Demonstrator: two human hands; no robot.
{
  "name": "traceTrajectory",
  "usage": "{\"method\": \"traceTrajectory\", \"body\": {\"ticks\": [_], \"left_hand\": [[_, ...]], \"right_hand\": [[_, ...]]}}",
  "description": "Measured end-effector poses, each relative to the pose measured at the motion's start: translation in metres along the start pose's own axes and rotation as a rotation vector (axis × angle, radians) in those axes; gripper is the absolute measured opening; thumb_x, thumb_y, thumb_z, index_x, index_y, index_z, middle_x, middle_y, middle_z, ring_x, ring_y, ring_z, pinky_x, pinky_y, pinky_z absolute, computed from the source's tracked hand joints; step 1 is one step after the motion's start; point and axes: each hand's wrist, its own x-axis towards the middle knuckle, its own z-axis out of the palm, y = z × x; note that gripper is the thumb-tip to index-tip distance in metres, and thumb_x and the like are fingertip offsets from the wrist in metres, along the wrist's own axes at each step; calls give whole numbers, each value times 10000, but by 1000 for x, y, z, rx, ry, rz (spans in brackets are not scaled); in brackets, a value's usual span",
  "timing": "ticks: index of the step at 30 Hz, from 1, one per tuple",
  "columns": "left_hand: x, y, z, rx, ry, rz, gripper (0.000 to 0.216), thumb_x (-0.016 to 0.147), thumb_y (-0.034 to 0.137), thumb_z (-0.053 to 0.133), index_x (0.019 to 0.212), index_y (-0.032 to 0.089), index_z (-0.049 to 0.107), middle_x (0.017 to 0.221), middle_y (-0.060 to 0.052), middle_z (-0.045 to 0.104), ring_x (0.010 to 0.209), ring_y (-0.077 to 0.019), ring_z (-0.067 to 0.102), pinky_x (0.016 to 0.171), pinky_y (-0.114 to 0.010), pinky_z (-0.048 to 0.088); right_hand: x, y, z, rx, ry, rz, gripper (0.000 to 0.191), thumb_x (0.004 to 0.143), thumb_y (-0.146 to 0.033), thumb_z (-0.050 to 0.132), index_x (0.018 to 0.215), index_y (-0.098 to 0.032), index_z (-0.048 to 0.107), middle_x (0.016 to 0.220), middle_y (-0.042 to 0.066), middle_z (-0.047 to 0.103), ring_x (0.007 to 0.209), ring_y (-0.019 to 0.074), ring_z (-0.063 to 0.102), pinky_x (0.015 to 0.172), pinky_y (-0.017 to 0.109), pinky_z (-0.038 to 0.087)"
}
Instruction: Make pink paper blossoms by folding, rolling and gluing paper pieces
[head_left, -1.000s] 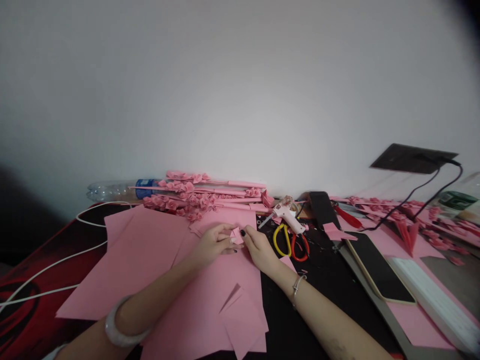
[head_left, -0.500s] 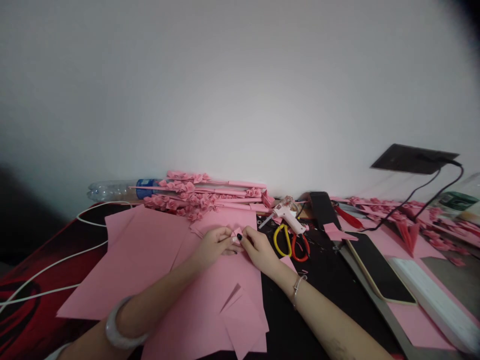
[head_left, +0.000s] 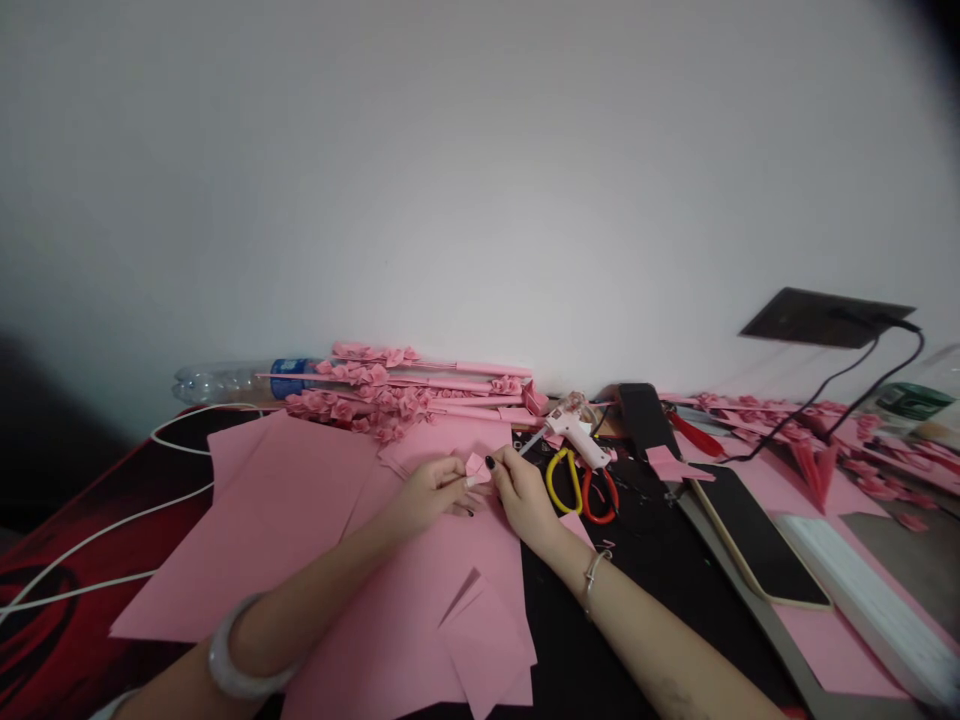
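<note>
Between both hands, over the pink sheets, is a small folded piece of pink paper (head_left: 478,466), possibly part of a paper flower. My left hand (head_left: 433,494) pinches its left side between thumb and fingers. At its right edge are the closed thumb and forefinger of my right hand (head_left: 523,497), which appear to grip that edge. Beneath my hands lies a large pink paper sheet (head_left: 420,610). Several small cut pink squares (head_left: 487,640) rest on it, closer to me. Just right of my right hand are scissors (head_left: 566,485) with one yellow and one red handle.
A white glue gun (head_left: 574,435) lies behind the scissors. Pink paper flowers on stems (head_left: 390,400) line the wall, near a plastic bottle (head_left: 225,382). On the right are a phone (head_left: 761,535), a white bar (head_left: 870,600) and dark cables (head_left: 847,400). White cords (head_left: 90,530) cross the left side.
My right fingers have shifted slightly to the right, from over the folded paper to its edge, so more of the paper shows. My left hand has barely moved.
</note>
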Motion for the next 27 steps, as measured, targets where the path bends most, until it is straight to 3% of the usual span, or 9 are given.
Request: {"method": "traceTrajectory", "body": {"ticks": [4,10,19,27], "left_hand": [[-2,4,2,-5,60,31,348,717,355,746,960,177,572,932,-50,727,758,-201,715,736,-325,558],[-4,5,1,81,84,12,317,665,374,791,714,181,543,701,-10,689,762,-210,705,730,-316,548],[-7,13,3,166,66,-2,293,643,383,797,635,159,609,620,-16,662,713,-222,694,702,-317,528],[-10,20,4,42,153,-44,249,673,369,791,722,149,685,798,-46,737,890,-245,706,857,-368,543]], "right_hand": [[1,-2,-2,6,10,7,185,901,-210,428,717,-213,442,633,-34,459,573,132,416,569,240,333],[0,-5,-2,50,-66,6,195,861,-196,483,666,-204,475,602,-36,489,555,120,430,557,229,337],[0,-4,-3,36,15,11,194,905,-198,458,713,-209,475,610,-37,470,558,131,435,558,242,349],[-2,-9,-7,86,88,-215,226,959,-203,402,876,-191,612,1021,101,591,995,211,573,885,351,451]]}}
